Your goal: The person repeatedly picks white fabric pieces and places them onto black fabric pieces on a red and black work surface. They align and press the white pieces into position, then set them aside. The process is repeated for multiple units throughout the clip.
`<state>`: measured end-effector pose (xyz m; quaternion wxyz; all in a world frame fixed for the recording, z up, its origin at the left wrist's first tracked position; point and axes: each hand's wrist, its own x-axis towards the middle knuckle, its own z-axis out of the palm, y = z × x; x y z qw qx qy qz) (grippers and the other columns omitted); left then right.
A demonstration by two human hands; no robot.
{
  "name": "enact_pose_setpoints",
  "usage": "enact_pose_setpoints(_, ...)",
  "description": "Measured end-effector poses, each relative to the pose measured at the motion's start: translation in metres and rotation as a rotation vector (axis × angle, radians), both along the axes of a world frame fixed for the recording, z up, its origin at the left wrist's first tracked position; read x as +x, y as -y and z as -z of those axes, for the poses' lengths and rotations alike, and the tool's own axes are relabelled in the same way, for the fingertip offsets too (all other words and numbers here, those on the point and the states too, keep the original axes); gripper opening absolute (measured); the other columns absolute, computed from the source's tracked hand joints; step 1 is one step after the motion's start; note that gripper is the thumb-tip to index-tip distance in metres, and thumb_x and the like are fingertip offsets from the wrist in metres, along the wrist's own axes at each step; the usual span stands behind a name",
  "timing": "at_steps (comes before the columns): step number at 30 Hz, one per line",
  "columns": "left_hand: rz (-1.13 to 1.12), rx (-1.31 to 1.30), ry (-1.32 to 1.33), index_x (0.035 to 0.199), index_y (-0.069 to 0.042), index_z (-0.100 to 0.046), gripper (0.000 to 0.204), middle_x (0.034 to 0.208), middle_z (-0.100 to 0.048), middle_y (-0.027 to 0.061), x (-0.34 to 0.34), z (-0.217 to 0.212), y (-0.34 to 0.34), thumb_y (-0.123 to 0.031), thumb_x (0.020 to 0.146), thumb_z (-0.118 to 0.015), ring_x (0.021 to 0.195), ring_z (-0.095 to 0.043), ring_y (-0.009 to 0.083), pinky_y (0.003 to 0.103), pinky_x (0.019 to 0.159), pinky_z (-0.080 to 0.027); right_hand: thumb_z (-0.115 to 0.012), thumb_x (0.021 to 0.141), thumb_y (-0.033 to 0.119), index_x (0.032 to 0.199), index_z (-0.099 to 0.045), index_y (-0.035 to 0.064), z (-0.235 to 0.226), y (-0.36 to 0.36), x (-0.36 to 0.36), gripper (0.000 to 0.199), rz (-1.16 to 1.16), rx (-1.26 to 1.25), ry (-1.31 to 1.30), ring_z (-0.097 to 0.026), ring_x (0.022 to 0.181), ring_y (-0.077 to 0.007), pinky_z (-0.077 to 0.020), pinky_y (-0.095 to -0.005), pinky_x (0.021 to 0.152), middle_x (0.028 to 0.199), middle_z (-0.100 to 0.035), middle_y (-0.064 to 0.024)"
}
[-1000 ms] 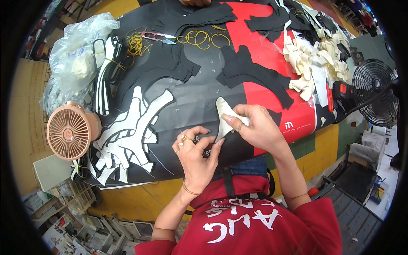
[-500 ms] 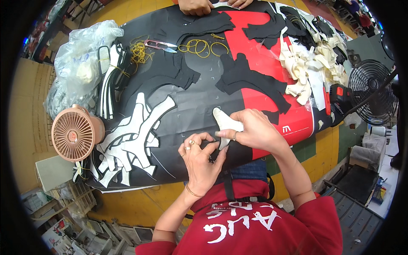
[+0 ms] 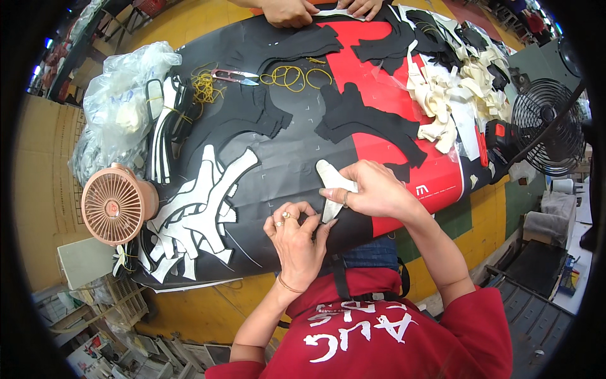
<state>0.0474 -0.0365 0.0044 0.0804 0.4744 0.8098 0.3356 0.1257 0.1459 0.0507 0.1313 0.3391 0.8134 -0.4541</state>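
A white fabric piece with a black edge (image 3: 332, 177) lies at the table's near edge, in front of me. My right hand (image 3: 377, 192) grips its right side, thumb on top and fingers curled. My left hand (image 3: 295, 239) is closed, thumb and fingertips pinching at the piece's lower end; exactly what lies between them is partly hidden. To the left sits a loose pile of white pieces with black edging (image 3: 201, 211). Black cut pieces lie in stacks beyond my hands, one at middle right (image 3: 372, 123) and another at middle left (image 3: 246, 117).
A pink fan (image 3: 120, 205) and a clear plastic bag (image 3: 129, 95) stand on the left. Thread snips (image 3: 235, 77) and yellow rubber bands (image 3: 284, 78) lie farther back. Cream scraps (image 3: 435, 95) and a black fan (image 3: 548, 126) are at right. Another person's hands (image 3: 289, 11) work at the far edge.
The view has shifted slightly. Both hands keep their hold near the same spot, and more of the black edge shows along the white piece's left side.
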Motion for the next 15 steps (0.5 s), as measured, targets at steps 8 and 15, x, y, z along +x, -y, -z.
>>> enact_pose_setpoints(8,-0.008,0.02,0.163,0.102,-0.011,-0.079,0.025,0.102,-0.058,0.006,-0.022,-0.02,0.006,-0.026,0.083,-0.078,0.106,-0.052,0.0253,0.041,0.098,-0.03,-0.079,0.082,0.051,0.087,-0.075,0.0059,0.007,0.004,0.004,0.046,-0.022,0.1,-0.102,-0.062,0.061,-0.0234,-0.0447,-0.0379,0.063,0.062,-0.062,-0.0092)
enact_pose_setpoints(15,0.059,-0.049,0.237,0.095,-0.01,-0.08,0.019,0.106,-0.061,0.0067,-0.054,-0.01,-0.027,-0.025,0.084,-0.076,0.108,-0.053,0.0265,0.042,0.098,-0.032,-0.079,0.08,0.05,0.1,-0.076,0.0054,0.003,0.003,0.005,0.049,-0.056,0.075,-0.085,-0.071,0.079,-0.0359,-0.0503,-0.0474,0.071,0.077,-0.072,-0.0167)
